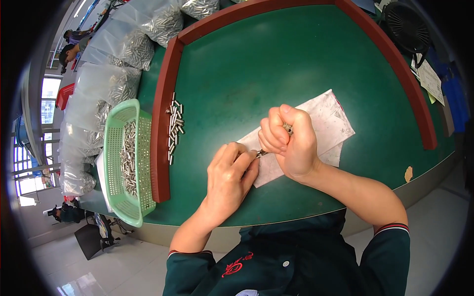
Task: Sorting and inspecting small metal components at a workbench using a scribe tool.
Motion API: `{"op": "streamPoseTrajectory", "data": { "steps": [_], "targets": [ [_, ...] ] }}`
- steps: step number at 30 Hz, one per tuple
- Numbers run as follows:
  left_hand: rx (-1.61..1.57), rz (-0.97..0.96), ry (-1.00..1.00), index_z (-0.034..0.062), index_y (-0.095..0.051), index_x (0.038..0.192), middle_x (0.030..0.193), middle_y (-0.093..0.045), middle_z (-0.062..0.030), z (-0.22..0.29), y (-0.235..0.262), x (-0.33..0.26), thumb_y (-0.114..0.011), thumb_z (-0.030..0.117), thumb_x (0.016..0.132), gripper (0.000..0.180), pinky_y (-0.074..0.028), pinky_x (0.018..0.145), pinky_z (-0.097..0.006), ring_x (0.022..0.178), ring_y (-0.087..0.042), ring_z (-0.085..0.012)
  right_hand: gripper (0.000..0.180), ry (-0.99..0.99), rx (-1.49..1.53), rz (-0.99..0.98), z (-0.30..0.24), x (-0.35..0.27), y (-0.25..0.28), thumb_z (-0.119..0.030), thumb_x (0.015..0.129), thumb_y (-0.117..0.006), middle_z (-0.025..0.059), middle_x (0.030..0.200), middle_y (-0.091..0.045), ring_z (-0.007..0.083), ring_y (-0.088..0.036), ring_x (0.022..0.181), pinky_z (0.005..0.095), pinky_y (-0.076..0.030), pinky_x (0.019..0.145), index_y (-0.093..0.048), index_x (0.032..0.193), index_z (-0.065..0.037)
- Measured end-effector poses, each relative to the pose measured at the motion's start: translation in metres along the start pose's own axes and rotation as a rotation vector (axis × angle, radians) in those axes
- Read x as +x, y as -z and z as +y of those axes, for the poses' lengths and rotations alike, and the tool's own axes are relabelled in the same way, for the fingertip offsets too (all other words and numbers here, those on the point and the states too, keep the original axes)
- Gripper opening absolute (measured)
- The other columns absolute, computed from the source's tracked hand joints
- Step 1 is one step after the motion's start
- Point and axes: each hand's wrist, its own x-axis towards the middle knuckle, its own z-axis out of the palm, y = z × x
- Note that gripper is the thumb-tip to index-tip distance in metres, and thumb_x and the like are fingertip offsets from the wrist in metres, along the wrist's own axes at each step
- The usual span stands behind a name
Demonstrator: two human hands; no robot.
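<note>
Over a creased whitish cloth point(323, 116) my two hands meet. My left hand point(227, 172) pinches a small shiny metal piece point(258, 154) between thumb and fingertips; it looks like one of the short metal pins, though the fingers cover most of it. Closed in a fist, my right hand point(295, 138) wraps round a small object point(288, 129) with a mottled surface, whose kind I cannot make out. The lower side of that fist is right beside the metal piece. Short metal pins point(175, 123) lie loose in a strip to the left.
A dark red raised border point(165, 98) frames the green tabletop point(237, 59). Left of it stands a pale green basket point(111, 177) of pins, with several clear bags point(131, 49) of metal pins beyond. A black fan point(406, 27) and papers point(428, 81) sit at the right.
</note>
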Motion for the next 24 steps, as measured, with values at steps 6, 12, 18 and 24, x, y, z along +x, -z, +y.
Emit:
{"op": "streamPoseTrajectory", "data": {
  "steps": [6, 12, 18, 24],
  "targets": [
    [0.001, -0.016, -0.021, 0.0002, -0.058, 0.078, 0.073, -0.049, -0.0084, 0.000, 0.001, -0.001, -0.065, -0.002, 0.065, 0.015, -0.040, 0.052, -0.034, 0.061, -0.047, -0.0241, 0.039, 0.072, -0.103, -0.016, 0.001, -0.001, -0.005, -0.024, 0.086, -0.031, -0.0004, 0.043, -0.027, 0.0078, -0.020, 0.041, 0.0242, -0.019, 0.040, -0.027, 0.049, -0.010],
    [0.005, -0.041, -0.027, 0.0000, -0.057, 0.077, 0.073, -0.050, -0.0089, 0.001, 0.003, 0.000, -0.065, -0.002, 0.064, 0.015, -0.041, 0.053, -0.034, 0.062, -0.048, -0.0247, 0.037, 0.117, -0.183, -0.025, 0.004, -0.002, -0.012, -0.018, 0.084, -0.032, -0.0013, 0.044, -0.027, 0.0073, -0.022, 0.043, 0.0240, -0.020, 0.041, -0.028, 0.049, -0.009],
    [0.043, -0.031, -0.068, -0.0004, -0.058, 0.078, 0.073, -0.051, -0.0092, 0.002, 0.004, 0.002, -0.064, -0.001, 0.065, 0.014, -0.041, 0.053, -0.035, 0.062, -0.049, -0.0251, 0.035, 0.144, -0.220, -0.051, 0.003, 0.005, -0.016, -0.017, 0.083, -0.034, -0.0021, 0.045, -0.028, 0.0067, -0.024, 0.044, 0.0236, -0.021, 0.042, -0.028, 0.049, -0.008],
    [0.315, -0.129, -0.199, 0.0012, -0.052, 0.071, 0.067, -0.047, -0.0101, -0.002, 0.003, 0.008, -0.062, 0.003, 0.066, 0.012, -0.041, 0.055, -0.036, 0.060, -0.049, -0.0262, 0.039, 0.084, 0.024, -0.048, 0.003, 0.002, 0.001, -0.022, 0.087, -0.031, 0.0004, 0.041, -0.027, 0.0085, -0.020, 0.037, 0.0244, -0.018, 0.037, -0.028, 0.050, -0.009]
  ]
}}
